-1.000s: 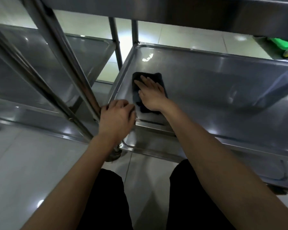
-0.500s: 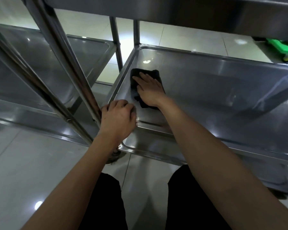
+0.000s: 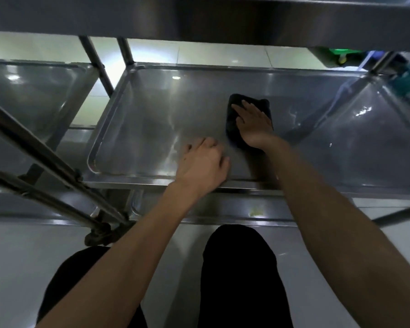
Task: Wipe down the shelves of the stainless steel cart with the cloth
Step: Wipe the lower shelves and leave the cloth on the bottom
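Cloth [image 3: 232,124], dark and folded, is lying on the middle shelf [image 3: 152,119] of the stainless steel cart, a little right of the shelf's centre and well away from its rims. In the head view, the only one given, the right hand [image 3: 255,124] is pressing flat on top of it, fingers straight and together and pointing toward the far left, palm down; it is not curling round the cloth, only bearing on it. The cloth's long axis is running roughly from the near edge toward the far edge, in line with the forearm, and its dark border is showing past the fingertips and along the hand's left side.

The left hand [image 3: 202,163] is resting on the same shelf close to the near rim, just left of the cloth and nearer the person, fingers loosely bent, holding nothing that can be seen. The right hand is clearly the one doing the wiping. To the cloth's right a broad stretch of shelf is running toward the far right corner, with bright streaks on it that could be wetness or mere reflections. The next stroke probably goes sideways across the cloth's long axis. A lower shelf [image 3: 223,209] and the upper one [image 3: 199,17] are also showing.
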Demonstrator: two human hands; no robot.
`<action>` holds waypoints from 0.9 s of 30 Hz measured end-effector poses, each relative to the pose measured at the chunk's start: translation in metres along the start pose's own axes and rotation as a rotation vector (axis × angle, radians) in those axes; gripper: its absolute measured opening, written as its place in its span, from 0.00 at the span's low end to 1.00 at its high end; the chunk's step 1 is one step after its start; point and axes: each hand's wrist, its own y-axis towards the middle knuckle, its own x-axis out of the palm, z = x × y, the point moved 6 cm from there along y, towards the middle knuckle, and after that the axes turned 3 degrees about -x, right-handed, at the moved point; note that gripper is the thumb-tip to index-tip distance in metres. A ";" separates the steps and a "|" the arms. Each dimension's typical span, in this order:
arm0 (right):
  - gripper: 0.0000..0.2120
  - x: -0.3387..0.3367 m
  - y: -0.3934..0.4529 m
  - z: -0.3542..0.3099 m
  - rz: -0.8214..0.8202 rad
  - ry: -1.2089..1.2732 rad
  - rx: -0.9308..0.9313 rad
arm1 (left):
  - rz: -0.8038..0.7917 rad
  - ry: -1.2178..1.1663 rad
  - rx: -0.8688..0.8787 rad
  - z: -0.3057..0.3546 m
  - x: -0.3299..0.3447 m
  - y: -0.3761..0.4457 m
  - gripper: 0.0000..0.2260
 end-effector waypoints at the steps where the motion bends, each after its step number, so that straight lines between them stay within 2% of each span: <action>1: 0.23 -0.004 -0.004 0.011 0.001 -0.004 0.017 | -0.021 -0.036 0.028 0.012 0.003 -0.001 0.19; 4: 0.23 -0.012 -0.015 0.033 0.005 -0.027 0.049 | -0.102 0.000 0.132 0.036 0.012 -0.009 0.30; 6: 0.23 -0.014 -0.026 0.038 0.006 -0.048 0.042 | -0.125 0.057 0.153 0.038 0.015 -0.012 0.34; 18: 0.23 -0.009 -0.147 0.029 0.022 -0.039 -0.020 | -0.111 -0.061 0.089 0.032 0.013 -0.010 0.36; 27: 0.20 -0.012 -0.144 0.025 0.144 0.035 0.004 | -0.102 -0.059 0.089 0.032 0.012 -0.007 0.39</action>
